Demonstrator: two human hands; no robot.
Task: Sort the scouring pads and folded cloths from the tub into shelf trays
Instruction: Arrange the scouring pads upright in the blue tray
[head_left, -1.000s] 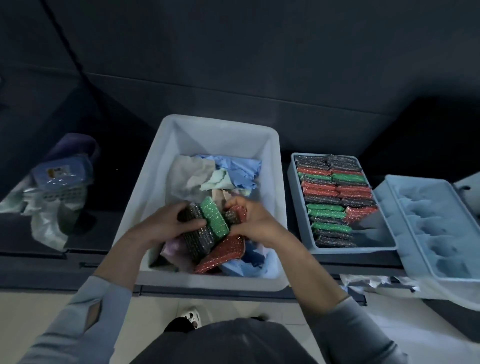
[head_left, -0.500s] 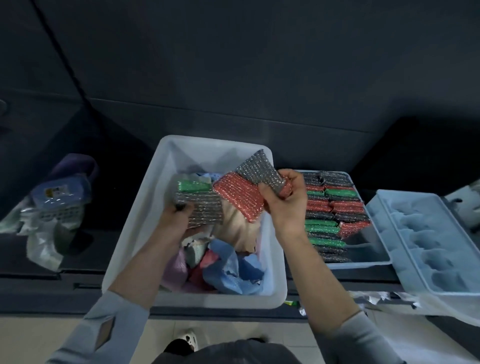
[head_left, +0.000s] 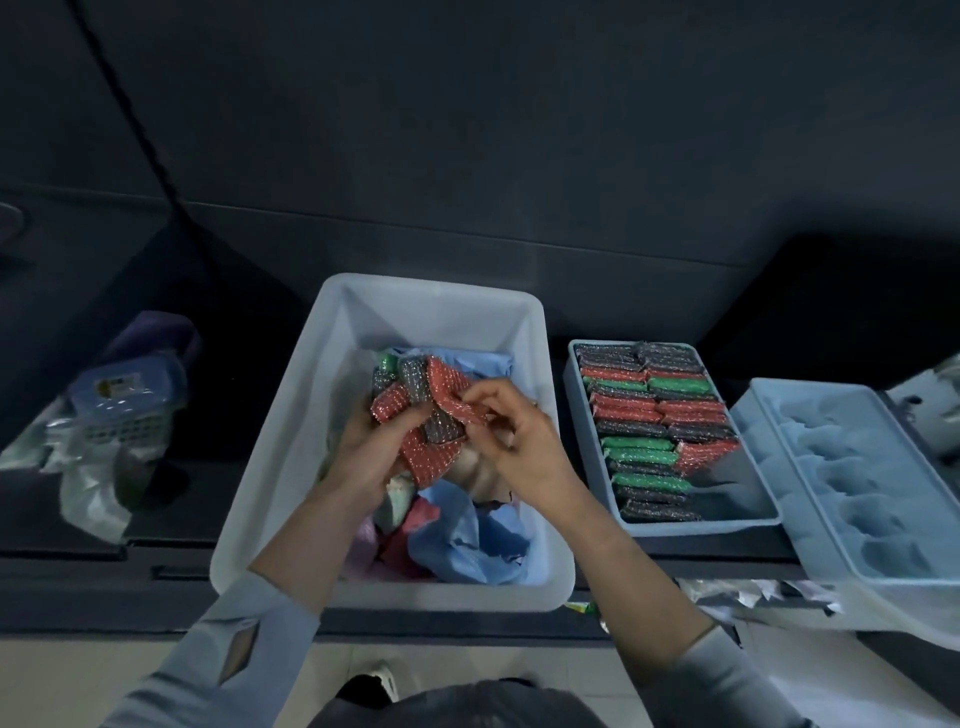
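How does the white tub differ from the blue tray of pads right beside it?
The white tub is larger and deeper; the blue tray is shallower. The tub holds loose, crumpled cloths in a jumble, while the tray holds scouring pads packed in neat rows, with a bare corner at its near right. Both hands work over the tub; none touch the tray. Both are rectangular, open-topped plastic.

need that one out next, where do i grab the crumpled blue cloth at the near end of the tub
Pinch a raised fold of the blue cloth from straight above. It lies loose and bunched on top, near the tub front wall, clear of both hands.
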